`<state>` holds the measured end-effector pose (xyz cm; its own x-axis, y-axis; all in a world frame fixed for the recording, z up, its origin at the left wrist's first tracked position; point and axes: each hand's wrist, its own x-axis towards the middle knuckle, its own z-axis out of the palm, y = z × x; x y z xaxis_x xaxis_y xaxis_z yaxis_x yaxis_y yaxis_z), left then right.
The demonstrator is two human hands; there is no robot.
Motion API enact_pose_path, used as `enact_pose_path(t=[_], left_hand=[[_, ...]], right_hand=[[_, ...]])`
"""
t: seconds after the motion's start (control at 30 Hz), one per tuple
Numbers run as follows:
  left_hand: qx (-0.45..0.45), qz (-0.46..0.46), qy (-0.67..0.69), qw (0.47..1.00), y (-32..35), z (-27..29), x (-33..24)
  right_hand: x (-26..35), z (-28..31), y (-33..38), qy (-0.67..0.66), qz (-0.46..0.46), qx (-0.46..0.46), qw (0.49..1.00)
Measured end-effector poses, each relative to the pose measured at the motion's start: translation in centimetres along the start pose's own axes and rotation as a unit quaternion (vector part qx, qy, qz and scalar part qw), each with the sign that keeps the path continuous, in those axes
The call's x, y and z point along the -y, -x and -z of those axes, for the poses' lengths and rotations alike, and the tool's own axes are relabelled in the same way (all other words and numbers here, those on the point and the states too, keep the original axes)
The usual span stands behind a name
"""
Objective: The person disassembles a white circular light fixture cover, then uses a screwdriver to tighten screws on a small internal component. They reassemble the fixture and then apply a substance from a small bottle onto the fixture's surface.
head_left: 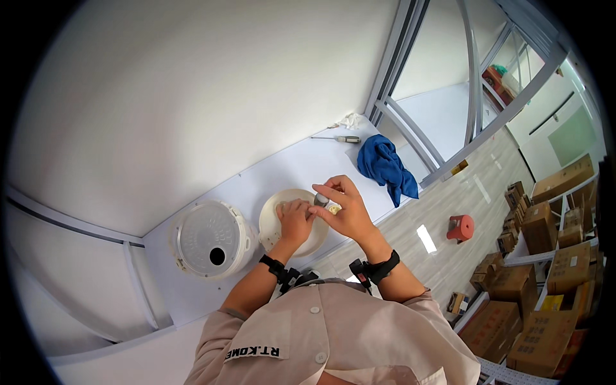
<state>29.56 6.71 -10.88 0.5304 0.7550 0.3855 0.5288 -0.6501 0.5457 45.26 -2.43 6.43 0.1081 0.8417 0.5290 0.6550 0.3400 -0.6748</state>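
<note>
Above a round cream dish (267,217), both of my hands meet around a small grey cylindrical piece (321,199). My right hand (346,210) has its thumb and fingers curled about this piece from the right. From the left, my left hand (296,220) is bent, its fingertips close against the lower end of the piece; what they pinch is hidden. A small yellowish item (334,208) shows in the dish below my right hand. Left of the dish stands a white bucket (247,240) with a translucent lid (205,234) that has a round dark hole.
A screwdriver (346,139), crumpled white tissue (351,120) and a blue cloth (384,165) lie on the white table (256,178) further back. White wall and metal frame posts (391,64) border it. At right are a red stool (461,228) and shelves of cardboard boxes (542,340).
</note>
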Motion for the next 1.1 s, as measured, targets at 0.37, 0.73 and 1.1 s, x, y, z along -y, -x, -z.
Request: enact_pose_path(t=[0.37, 0.73, 1.1], left_hand=[[0.019, 0.016, 0.015, 1.000, -0.2, 0.5, -0.3], [0.039, 0.037, 0.017, 0.998, -0.2, 0.6, -0.8], [0.052, 0.047, 0.010, 0.998, -0.3, 0.7, -0.6]], right_hand=[[0.3, 0.7, -0.5, 0.003, -0.005, -0.018, 1.000], [0.3, 0.1, -0.8, -0.003, 0.015, -0.021, 1.000], [-0.9, -0.6, -0.8, -0.035, -0.006, -0.045, 0.998]])
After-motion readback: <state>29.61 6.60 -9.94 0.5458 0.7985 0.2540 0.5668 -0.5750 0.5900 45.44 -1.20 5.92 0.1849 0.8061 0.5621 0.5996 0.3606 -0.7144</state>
